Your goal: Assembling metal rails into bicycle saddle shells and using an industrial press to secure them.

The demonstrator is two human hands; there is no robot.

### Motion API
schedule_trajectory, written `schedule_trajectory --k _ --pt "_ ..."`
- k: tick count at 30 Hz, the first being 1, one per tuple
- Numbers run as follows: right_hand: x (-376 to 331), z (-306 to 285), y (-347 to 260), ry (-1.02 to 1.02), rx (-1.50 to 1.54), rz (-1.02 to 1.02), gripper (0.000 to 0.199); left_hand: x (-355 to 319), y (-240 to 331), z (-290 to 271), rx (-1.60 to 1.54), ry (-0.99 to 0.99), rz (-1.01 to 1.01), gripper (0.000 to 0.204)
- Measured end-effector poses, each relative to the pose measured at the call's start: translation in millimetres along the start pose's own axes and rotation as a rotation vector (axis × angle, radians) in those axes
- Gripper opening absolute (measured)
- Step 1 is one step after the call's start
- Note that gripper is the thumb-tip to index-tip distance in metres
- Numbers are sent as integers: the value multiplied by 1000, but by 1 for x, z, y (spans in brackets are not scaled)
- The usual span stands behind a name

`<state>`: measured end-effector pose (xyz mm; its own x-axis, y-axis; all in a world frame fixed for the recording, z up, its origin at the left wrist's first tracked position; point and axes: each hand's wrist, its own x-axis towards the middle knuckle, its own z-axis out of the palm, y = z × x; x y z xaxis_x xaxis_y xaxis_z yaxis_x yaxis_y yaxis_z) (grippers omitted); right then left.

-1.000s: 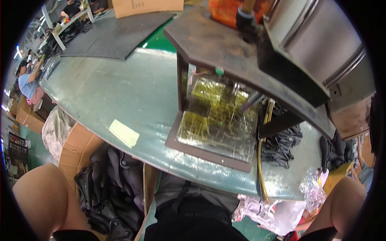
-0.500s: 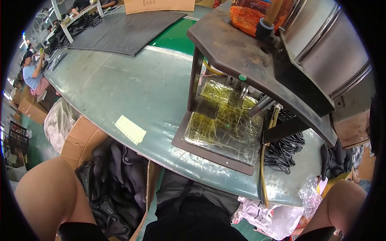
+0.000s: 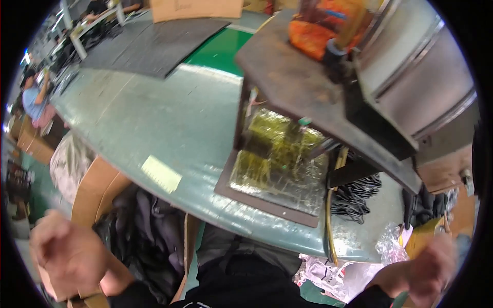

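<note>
My left hand (image 3: 69, 251) is raised at the lower left, beside a cardboard box (image 3: 100, 187) of dark foam-like pieces (image 3: 154, 220). Its fingers are smeared by motion. At the lower right my right hand (image 3: 434, 267) is also blurred, close to a crumpled clear plastic bag (image 3: 389, 238). I see nothing clearly held in either hand. Between them, on the green table (image 3: 154, 113), stands a press with a dark metal frame (image 3: 292, 72). Under it lies a flat plate (image 3: 280, 187) covered in shiny clear film and yellowish tape.
A pale yellow card (image 3: 161, 173) lies on the table left of the press. Black cords (image 3: 357, 197) are heaped on its right, by a yellowish hose (image 3: 329, 226). An orange packet (image 3: 308, 41) sits atop the frame. A seated person (image 3: 36, 100) is at far left.
Both forearms were raised close to the camera with no fingers showing; now the blurred hands have come into view at the lower corners. The whole view has shifted slightly.
</note>
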<state>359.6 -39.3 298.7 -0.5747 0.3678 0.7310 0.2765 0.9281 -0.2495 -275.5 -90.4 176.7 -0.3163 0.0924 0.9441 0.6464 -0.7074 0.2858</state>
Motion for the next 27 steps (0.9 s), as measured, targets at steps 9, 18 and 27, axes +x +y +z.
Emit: schedule_trajectory --k 9,18,27 --pt "-152 108 80 105 -448 981 18 -375 -125 -104 1215 -1380 -1373 109" --pt "-200 93 104 -302 -628 1074 66 -454 -160 -91 1139 -1068 -1486 91" --pt "-227 132 122 -115 -766 979 73 -197 -60 -12 1392 -961 -577 63"
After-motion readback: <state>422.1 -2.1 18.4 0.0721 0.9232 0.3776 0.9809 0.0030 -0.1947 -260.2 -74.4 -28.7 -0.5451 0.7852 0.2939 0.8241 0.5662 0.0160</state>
